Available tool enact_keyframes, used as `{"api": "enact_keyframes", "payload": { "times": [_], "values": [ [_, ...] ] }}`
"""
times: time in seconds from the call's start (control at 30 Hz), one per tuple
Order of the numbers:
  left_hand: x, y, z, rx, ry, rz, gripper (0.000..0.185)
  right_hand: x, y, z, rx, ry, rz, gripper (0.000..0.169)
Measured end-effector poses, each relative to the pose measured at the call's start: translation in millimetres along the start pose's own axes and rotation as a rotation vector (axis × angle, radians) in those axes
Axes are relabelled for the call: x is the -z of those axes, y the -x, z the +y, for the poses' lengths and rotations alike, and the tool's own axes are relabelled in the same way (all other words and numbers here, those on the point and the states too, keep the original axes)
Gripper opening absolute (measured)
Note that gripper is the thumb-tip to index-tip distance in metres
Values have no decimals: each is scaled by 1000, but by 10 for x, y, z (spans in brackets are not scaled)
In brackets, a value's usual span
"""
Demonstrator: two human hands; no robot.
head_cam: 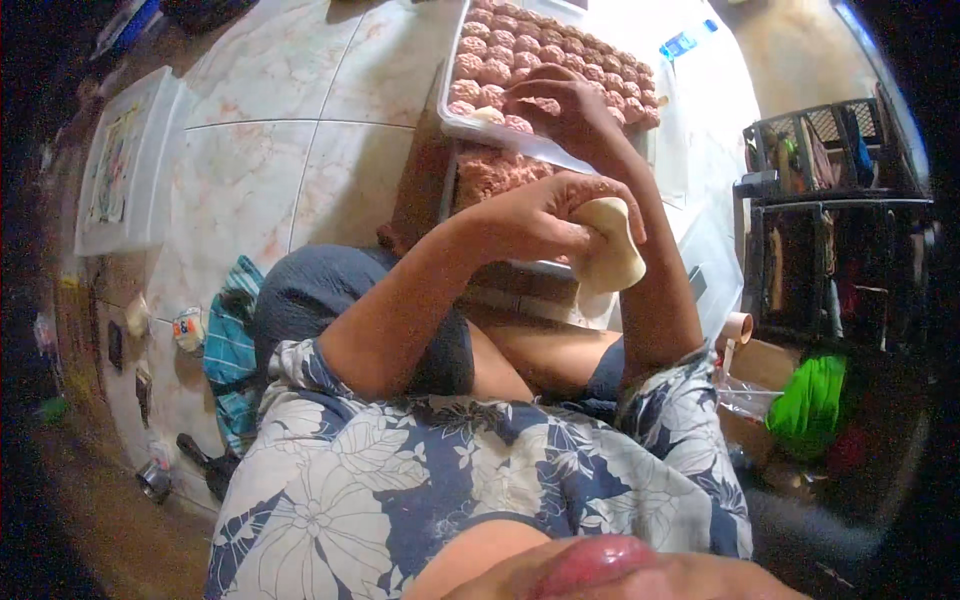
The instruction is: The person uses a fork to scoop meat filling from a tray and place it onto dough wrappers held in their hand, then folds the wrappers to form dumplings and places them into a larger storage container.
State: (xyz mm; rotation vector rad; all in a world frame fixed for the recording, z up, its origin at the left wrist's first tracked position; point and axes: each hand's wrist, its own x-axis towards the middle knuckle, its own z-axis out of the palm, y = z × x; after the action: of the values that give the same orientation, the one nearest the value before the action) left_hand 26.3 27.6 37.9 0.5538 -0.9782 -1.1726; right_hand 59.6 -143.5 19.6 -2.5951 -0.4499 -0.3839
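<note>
My left hand grips a pale, flat dough wrapper that droops towards my lap; whether it is one sheet or a stack I cannot tell. Farther out, my right hand reaches over a clear plastic tray filled with rows of pinkish minced-filling balls. Its fingers curl round one filling ball near the tray's closest edge. Below that tray, a container holds a loose mass of pink minced filling, partly hidden by my left forearm. A pale piece lies among the nearest balls.
A blue-capped plastic bottle lies beyond the tray. Right of me stand a dark rack, a clear plastic lid and a green bag. Left, on the tiled floor, are a white plastic lid and a teal checked cloth.
</note>
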Motion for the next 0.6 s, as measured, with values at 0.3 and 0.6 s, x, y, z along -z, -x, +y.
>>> {"api": "enact_keyframes", "payload": {
  "times": [0.3, 0.6],
  "values": [
    [58, 15, 18, -28, 56, 21, 38, -284, -335, 131, 20, 82, -211, 17],
    [79, 4, -131, 55, -223, -69, 43, 584, 335, -183, -333, 3, 280, 10]
  ]
}}
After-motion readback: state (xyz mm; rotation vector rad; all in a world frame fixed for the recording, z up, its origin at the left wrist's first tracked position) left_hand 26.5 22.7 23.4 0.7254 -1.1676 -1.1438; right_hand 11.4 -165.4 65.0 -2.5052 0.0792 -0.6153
